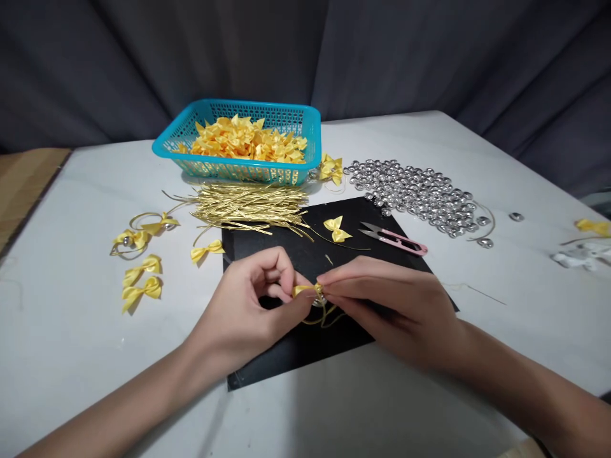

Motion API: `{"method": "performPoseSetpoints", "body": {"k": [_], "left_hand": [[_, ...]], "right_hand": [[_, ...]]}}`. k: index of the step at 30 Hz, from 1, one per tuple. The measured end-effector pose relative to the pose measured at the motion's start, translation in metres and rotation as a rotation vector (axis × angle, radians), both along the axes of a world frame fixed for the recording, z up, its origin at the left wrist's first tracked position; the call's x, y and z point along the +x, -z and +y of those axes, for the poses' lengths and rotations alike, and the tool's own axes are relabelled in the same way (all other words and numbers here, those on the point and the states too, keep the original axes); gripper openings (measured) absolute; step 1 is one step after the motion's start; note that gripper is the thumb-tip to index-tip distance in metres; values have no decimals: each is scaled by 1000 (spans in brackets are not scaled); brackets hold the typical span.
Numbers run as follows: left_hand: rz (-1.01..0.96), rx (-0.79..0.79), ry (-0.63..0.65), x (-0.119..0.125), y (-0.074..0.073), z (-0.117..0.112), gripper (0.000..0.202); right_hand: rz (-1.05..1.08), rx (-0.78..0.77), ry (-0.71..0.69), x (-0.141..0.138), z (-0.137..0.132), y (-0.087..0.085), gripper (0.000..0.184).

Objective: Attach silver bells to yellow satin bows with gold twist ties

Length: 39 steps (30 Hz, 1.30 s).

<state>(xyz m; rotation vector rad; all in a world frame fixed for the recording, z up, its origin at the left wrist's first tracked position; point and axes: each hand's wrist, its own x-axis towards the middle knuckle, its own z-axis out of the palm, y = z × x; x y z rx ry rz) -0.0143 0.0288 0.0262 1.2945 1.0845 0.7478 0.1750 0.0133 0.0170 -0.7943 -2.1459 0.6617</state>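
Note:
My left hand (248, 302) and my right hand (382, 302) meet over a black mat (296, 346). Both pinch one small yellow ribbon bow (305, 290) between their fingertips. A silver bead (319, 301) and a loop of gold wire (324, 315) hang just under the bow, partly hidden by my fingers. Another yellow bow with a wire tail (337, 229) lies on the mat beyond my hands. Pink thread snips (394, 239) rest on the mat's right corner.
A teal basket (167, 141) full of yellow bows stands at the back. A bundle of gold wires (248, 207) lies before it. A heap of silver beads (415, 194) spreads at right. Several loose bows (140, 280) lie at left on the white table (71, 331).

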Motion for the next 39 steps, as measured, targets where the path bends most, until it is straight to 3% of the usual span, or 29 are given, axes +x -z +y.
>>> {"method": "performPoseSetpoints", "body": {"k": [6,11,16,21,23,28,35,39], "left_hand": [[-27,-16,-25,0,-1,-2,30],[-27,7,-107,3,0,-5,32],[-52,-54,-171,6,2,-7,33],[-56,-47,-287,6,1,-8,37],[-67,-54,-317,6,1,-8,39],[-61,-54,-378,5,4,-7,41],[-64,-47,-372,5,7,-10,41],[-139,-95,-368,6,6,-9,40]], "right_hand": [[49,-56,24,-1,1,0,18],[160,-174,123,-8,-2,0,11],[212,-131,208,-13,-8,2,15],[288,-136,430,-17,-18,1,14],[326,-220,454,-20,-23,-2,11],[392,-525,354,-29,-31,-4,10],[494,-687,325,-36,-32,4,9],[510,-771,385,-35,-32,6,8]]}}
